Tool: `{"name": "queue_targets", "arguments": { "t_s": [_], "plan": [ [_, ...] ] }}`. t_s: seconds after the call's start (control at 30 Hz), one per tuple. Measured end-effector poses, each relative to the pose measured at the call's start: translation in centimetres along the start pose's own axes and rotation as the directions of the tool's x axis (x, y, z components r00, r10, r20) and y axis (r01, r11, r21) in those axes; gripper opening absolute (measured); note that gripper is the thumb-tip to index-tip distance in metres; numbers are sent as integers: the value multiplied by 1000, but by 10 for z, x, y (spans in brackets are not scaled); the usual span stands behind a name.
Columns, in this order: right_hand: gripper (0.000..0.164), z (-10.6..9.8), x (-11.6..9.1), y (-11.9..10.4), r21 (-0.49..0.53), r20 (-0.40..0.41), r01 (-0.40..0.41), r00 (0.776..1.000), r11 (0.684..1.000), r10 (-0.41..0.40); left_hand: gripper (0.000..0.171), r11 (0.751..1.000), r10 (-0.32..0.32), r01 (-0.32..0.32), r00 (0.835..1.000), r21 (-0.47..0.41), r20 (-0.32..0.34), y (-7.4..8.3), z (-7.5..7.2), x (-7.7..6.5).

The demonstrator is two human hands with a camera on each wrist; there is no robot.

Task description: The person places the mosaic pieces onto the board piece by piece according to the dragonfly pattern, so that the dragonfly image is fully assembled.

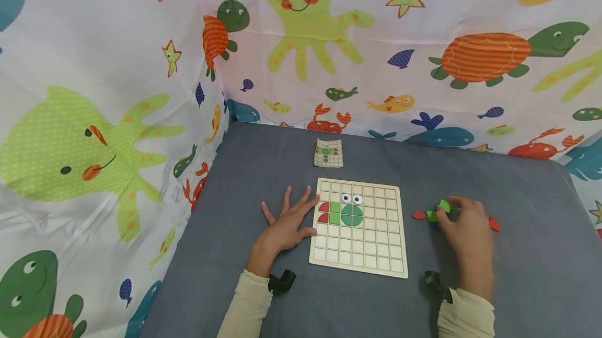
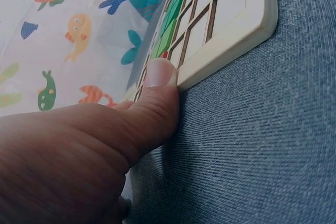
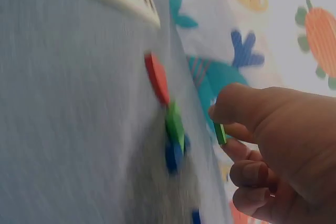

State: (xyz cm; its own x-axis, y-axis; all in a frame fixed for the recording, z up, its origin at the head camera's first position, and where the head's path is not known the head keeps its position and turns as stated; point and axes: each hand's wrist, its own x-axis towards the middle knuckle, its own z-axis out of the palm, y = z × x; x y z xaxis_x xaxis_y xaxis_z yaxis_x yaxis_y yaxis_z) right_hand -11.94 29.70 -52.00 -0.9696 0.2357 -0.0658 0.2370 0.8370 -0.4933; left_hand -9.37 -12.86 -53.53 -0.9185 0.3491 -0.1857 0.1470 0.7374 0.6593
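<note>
Nearest, two pale sleeves [image 1: 246,304] reach across a grey desk [image 1: 202,275], a dark band at each wrist. The left hand [image 1: 284,228] lies with fingers spread, its grip loose, the thumb touching the left edge of a square wooden grid board [image 1: 359,269]. The right hand [image 1: 467,228], to the right of the board, has its grip closed on a small green piece [image 1: 444,205], pinched between thumb and finger. Beneath and beside it on the desk lie a red piece [image 1: 419,214], another green piece [image 1: 431,216], blue pieces [image 3: 174,156] and, on the hand's far right, a second red piece [image 1: 494,224]. In the board's upper left are two red quarter-rounds [image 1: 323,206], light green squares [image 1: 335,212], a dark green circle [image 1: 352,215] of quarters and, above it, two eye pieces [image 1: 346,198]. Beyond the board sits a small picture card [image 1: 328,162] with a grid. Farthest, a white cloth [image 1: 155,19] printed with sea animals hangs behind.
</note>
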Motion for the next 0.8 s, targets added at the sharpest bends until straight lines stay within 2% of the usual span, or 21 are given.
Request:
{"name": "queue_targets", "arguments": {
  "t_s": [0.17, 0.27, 0.37, 0.53, 0.8],
  "plan": [
    [45, 14, -6, -30, 29, -18, 130, 991, 991, -130, 86, 1000, 7, -7, 1000, -5, -1, -2, 1, 0],
    [40, 22, -11, -44, 53, -19, 234, 972, 971, -233, 86, 1000, 5, -5, 1000, 1, 2, -2, 1, 0],
    [39, 29, -16, -57, 81, 1, 302, 953, 950, -303, 86, 1000, 2, -2, 1000, 5, 1, -2, 1, 1],
    [40, 41, -22, -73, 105, 54, 340, 936, 934, -347, 86, 1000, -4, 4, 1000, 6, 4, -3, 1, 1],
    [36, 59, -28, -87, 123, 137, 353, 919, 927, -368, 87, 1000, -6, 6, 1000, -8, 12, -4, 3, 2]
  ]
}}
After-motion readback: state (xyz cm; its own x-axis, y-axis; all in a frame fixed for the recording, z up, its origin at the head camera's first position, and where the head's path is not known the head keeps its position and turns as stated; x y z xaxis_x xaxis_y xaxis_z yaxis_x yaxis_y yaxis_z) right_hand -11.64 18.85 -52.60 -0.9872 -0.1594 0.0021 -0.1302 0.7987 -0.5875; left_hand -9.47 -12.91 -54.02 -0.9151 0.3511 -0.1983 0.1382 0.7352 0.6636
